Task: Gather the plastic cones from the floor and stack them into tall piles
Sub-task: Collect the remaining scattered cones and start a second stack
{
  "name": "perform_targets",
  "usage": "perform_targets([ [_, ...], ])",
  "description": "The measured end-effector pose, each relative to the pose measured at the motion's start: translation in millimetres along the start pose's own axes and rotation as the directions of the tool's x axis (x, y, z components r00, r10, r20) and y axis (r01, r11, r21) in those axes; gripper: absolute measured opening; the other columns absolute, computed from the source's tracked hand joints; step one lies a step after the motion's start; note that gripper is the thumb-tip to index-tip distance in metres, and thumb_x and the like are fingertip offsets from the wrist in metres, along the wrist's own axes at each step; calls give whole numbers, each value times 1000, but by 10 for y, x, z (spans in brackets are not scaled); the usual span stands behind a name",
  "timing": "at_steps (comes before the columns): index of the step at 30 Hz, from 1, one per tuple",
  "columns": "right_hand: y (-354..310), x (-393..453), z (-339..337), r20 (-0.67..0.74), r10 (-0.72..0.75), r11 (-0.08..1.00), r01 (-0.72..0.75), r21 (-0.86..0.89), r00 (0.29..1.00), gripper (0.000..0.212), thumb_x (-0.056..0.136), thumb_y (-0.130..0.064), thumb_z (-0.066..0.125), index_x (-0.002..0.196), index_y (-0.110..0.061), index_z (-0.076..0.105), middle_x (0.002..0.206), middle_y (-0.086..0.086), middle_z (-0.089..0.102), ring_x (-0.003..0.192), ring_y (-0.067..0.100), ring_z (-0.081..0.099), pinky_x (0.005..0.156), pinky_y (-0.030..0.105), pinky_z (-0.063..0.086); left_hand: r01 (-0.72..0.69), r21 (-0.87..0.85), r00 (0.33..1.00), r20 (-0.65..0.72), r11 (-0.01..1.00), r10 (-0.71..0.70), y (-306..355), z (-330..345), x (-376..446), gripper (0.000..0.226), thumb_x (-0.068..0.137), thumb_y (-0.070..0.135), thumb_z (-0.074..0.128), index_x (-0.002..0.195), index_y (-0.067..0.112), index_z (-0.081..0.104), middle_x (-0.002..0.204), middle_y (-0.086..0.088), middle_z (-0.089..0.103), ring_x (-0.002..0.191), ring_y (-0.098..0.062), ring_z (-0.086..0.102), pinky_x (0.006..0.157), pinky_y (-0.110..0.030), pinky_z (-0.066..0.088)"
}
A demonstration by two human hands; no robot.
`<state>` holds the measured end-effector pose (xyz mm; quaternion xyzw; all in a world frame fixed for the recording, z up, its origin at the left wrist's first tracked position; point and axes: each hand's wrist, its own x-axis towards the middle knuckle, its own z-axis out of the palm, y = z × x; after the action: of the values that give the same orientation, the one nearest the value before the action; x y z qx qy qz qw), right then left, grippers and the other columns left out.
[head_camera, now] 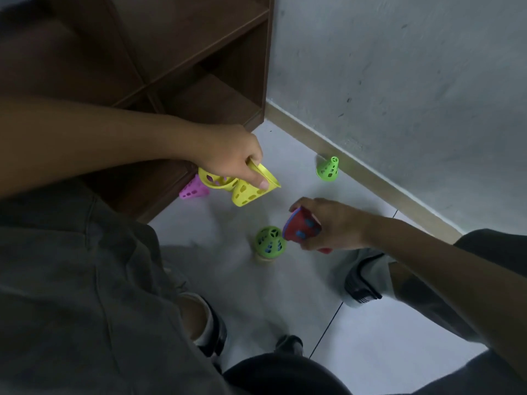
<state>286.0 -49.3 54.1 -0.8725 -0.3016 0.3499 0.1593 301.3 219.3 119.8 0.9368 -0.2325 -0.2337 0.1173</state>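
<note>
My left hand (232,155) grips two yellow cones (248,192) by their rims, above the floor near the shelf's corner. My right hand (328,223) holds a red cone (302,228) tipped on its side, with a blue or purple cone nested inside it. Just left of it a short pile topped by a green cone (269,242) stands on the floor, a yellowish base showing beneath. A pink cone (194,191) lies at the foot of the shelf, partly hidden by the yellow ones. A single green cone (328,168) stands by the wall's skirting.
A dark brown wooden shelf unit (182,67) fills the upper left. The grey wall (399,81) with a tan skirting board runs diagonally at right. My knees and shoes (360,283) rest on the pale tiled floor (285,295).
</note>
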Motion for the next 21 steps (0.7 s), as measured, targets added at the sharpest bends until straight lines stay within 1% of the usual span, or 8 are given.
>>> perform_targets([
  [2,-39,7,65,78,25,999,-22,-43,997,78,75,-34,83,141,-32,43,120,2,55,102,19,59,89,35,53,-19,18,1000,20,1000,18,-12,26,-3,55,91,56,62,66,8,52,56,-8,46,47,-14,38,50,-23,30],
  [4,-83,52,110,108,42,998,-38,-44,993,85,75,-36,83,146,-33,37,123,1,54,107,20,58,94,35,52,-30,42,999,34,999,29,-32,45,-10,56,90,59,61,66,9,51,57,-9,46,48,-14,38,50,-25,29],
  [8,-190,194,174,101,60,998,-60,4,993,94,74,-39,84,150,-31,28,126,4,55,110,22,58,96,37,51,-28,59,999,47,998,25,-116,67,-11,58,87,65,59,68,11,50,66,-18,56,52,-16,36,54,-31,29],
  [11,-232,300,276,99,72,997,-72,1,992,97,75,-42,83,150,-29,23,127,4,58,112,22,58,98,37,50,-19,56,998,66,998,15,-160,68,-16,58,88,64,58,68,10,50,67,-21,55,51,-16,35,51,-26,26],
  [14,-263,390,337,52,102,993,-105,62,993,91,77,-40,82,150,-27,27,125,5,62,111,24,60,96,38,51,-12,52,996,87,999,8,-186,57,-3,56,89,62,58,70,10,53,62,-12,45,50,-14,34,50,-25,29],
  [17,-296,431,376,16,103,982,-104,155,995,78,82,-35,80,146,-25,36,124,3,64,108,23,60,91,33,51,-6,44,995,95,999,1,-197,43,12,57,89,62,58,70,9,54,61,-8,41,50,-14,31,52,-24,30],
  [19,-290,443,379,23,97,976,-100,196,995,76,82,-36,80,144,-27,39,128,2,62,108,21,60,88,30,51,0,22,995,100,1000,-2,-201,39,25,58,88,63,57,71,7,55,62,-16,47,50,-14,34,51,-23,31],
  [21,-278,442,341,50,85,969,-95,227,995,78,80,-39,82,144,-31,40,130,-2,58,102,17,59,81,24,49,11,0,993,116,1000,-11,-198,38,37,60,87,65,57,70,7,55,69,-22,59,51,-16,41,50,-22,29],
])
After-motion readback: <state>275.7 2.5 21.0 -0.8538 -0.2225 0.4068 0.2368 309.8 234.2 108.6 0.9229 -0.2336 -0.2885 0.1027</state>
